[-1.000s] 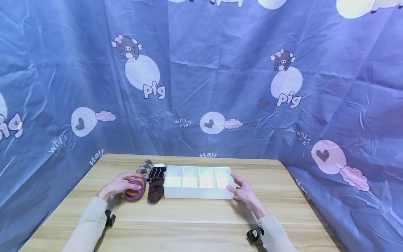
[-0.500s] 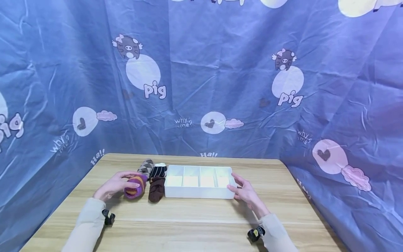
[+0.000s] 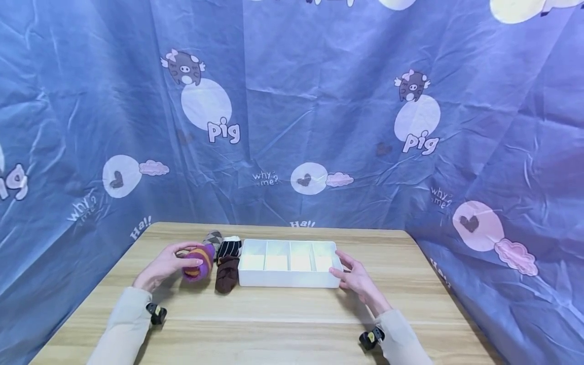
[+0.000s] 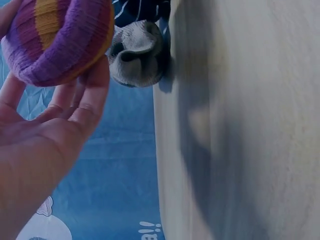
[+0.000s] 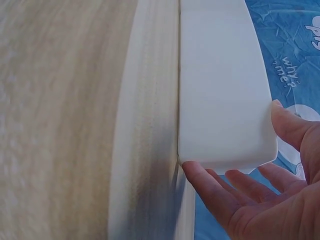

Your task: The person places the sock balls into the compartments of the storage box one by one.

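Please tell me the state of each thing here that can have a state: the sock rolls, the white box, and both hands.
Purple and orange sock roll: rolled up, lifted off the table, in the left hand's grip.
Brown sock roll: rolled, lying on the table.
Black striped sock roll: rolled, lying.
Grey argyle sock roll: rolled, lying.
White divided box: open, compartments empty.
Left hand: gripping.
Right hand: open, touching the box's end.
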`<action>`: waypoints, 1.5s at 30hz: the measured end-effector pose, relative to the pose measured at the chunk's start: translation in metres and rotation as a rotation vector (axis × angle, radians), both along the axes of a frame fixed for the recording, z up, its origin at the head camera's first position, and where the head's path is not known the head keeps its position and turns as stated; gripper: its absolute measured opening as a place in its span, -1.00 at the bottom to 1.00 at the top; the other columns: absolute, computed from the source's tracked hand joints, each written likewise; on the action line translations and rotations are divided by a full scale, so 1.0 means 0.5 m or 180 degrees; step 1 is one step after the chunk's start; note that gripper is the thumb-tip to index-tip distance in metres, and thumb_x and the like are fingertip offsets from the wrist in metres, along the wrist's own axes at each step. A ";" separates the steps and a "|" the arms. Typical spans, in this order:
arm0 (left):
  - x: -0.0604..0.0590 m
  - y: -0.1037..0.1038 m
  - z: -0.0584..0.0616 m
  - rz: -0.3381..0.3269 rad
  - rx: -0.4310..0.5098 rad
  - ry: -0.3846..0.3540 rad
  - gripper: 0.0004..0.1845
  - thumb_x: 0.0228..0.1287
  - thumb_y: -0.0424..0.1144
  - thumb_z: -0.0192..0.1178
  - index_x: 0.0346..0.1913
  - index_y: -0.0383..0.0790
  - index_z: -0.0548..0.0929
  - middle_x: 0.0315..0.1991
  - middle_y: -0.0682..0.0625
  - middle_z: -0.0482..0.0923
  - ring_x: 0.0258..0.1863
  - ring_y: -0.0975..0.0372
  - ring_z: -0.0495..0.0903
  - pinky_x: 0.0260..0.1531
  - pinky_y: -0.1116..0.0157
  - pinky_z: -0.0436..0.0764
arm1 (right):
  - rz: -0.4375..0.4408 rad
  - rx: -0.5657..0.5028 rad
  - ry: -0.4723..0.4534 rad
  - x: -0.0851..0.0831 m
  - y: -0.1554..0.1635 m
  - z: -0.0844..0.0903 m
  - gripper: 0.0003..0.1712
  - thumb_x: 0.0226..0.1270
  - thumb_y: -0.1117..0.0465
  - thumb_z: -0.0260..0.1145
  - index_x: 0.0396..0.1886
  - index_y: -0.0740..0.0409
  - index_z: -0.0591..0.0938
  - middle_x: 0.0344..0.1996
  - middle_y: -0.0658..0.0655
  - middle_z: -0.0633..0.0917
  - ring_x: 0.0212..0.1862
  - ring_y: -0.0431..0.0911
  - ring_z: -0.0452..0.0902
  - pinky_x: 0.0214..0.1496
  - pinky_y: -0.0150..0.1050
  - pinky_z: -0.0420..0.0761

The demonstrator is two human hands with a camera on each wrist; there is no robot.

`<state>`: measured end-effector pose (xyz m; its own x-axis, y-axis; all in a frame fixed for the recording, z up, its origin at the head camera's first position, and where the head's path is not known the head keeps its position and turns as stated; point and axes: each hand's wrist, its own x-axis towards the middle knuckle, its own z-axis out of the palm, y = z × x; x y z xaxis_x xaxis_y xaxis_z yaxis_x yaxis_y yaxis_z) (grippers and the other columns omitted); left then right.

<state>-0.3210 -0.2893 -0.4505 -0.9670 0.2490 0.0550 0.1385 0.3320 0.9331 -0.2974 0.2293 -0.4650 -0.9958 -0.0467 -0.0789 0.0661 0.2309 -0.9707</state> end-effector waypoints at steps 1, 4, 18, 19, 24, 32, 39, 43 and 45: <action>0.000 0.002 0.001 0.0014 0.0014 0.0043 -0.31 0.08 -0.23 0.43 0.30 -0.29 0.46 0.20 -0.34 0.48 0.01 0.12 0.55 0.01 0.18 0.57 | -0.0004 -0.0001 -0.0001 -0.001 0.000 0.000 -0.16 0.30 0.26 0.36 0.51 0.14 0.20 0.45 0.40 0.22 0.11 0.06 0.56 -0.07 -0.06 0.69; 0.001 0.009 0.006 0.0016 0.0024 0.0145 -0.32 0.11 -0.24 0.40 0.31 -0.31 0.44 0.20 -0.33 0.48 0.01 0.15 0.55 0.03 0.21 0.56 | -0.0010 -0.0027 -0.0006 -0.002 -0.002 -0.001 -0.16 0.31 0.28 0.35 0.52 0.13 0.20 0.45 0.39 0.23 0.09 0.03 0.57 -0.04 -0.06 0.69; -0.009 0.059 0.009 0.0287 0.0211 0.0550 -0.42 0.17 -0.21 0.40 0.25 -0.25 0.50 0.05 -0.21 0.60 -0.12 0.28 0.63 -0.08 0.31 0.61 | 0.0000 -0.0028 -0.0009 -0.003 -0.002 -0.006 -0.16 0.31 0.26 0.35 0.52 0.13 0.19 0.46 0.39 0.21 0.09 0.03 0.57 -0.03 -0.06 0.69; -0.010 0.064 0.008 0.0307 0.0219 0.0582 -0.42 0.16 -0.21 0.41 0.25 -0.24 0.51 0.04 -0.17 0.60 -0.12 0.29 0.63 -0.08 0.33 0.61 | 0.0005 -0.0035 -0.0013 -0.003 -0.002 -0.006 -0.16 0.31 0.26 0.35 0.52 0.13 0.19 0.46 0.39 0.21 0.09 0.03 0.57 -0.02 -0.06 0.68; -0.016 0.089 0.003 0.0366 0.0330 0.0728 -0.41 0.17 -0.22 0.41 0.25 -0.28 0.51 0.00 0.03 0.64 -0.10 0.37 0.61 -0.09 0.43 0.60 | 0.0016 -0.0052 -0.0005 -0.004 -0.001 -0.005 -0.16 0.31 0.26 0.35 0.52 0.13 0.19 0.46 0.40 0.21 0.07 0.03 0.59 -0.03 -0.05 0.68; -0.020 0.137 0.005 0.0535 0.0503 0.0683 -0.38 0.12 -0.19 0.45 0.26 -0.25 0.52 -0.04 0.09 0.67 -0.11 0.40 0.60 -0.08 0.44 0.58 | 0.0024 -0.0001 0.0011 -0.004 0.000 -0.006 -0.15 0.30 0.26 0.36 0.52 0.12 0.19 0.46 0.38 0.24 0.00 -0.07 0.59 -0.26 -0.24 0.67; -0.028 0.176 0.006 0.0521 0.0620 0.0707 -0.38 0.11 -0.16 0.46 0.26 -0.16 0.54 0.00 0.00 0.66 -0.10 0.34 0.62 -0.09 0.41 0.61 | -0.0002 0.0003 0.0025 -0.006 0.000 -0.008 -0.16 0.30 0.25 0.36 0.52 0.11 0.20 0.45 0.37 0.25 0.04 -0.05 0.58 -0.21 -0.21 0.67; -0.031 0.194 0.005 0.0609 0.0678 0.0729 -0.38 0.11 -0.16 0.46 0.26 -0.16 0.54 0.04 -0.11 0.65 -0.11 0.35 0.61 -0.09 0.43 0.60 | 0.0005 0.0021 0.0019 -0.006 0.000 -0.008 -0.15 0.29 0.25 0.37 0.52 0.12 0.20 0.45 0.38 0.25 0.00 -0.07 0.60 -0.23 -0.22 0.67; -0.031 0.204 0.005 0.0648 0.0705 0.0734 -0.38 0.10 -0.16 0.47 0.25 -0.14 0.55 0.05 -0.13 0.64 -0.11 0.35 0.61 -0.09 0.43 0.59 | 0.0008 0.0028 0.0005 -0.006 0.000 -0.007 -0.15 0.29 0.25 0.37 0.52 0.11 0.20 0.45 0.37 0.25 -0.04 -0.10 0.61 -0.28 -0.26 0.65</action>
<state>-0.3367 -0.1874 -0.4481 -0.9513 0.0108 0.3079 0.3053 0.1681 0.9373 -0.3004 0.2292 -0.4683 -0.9958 -0.0484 -0.0778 0.0640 0.2395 -0.9688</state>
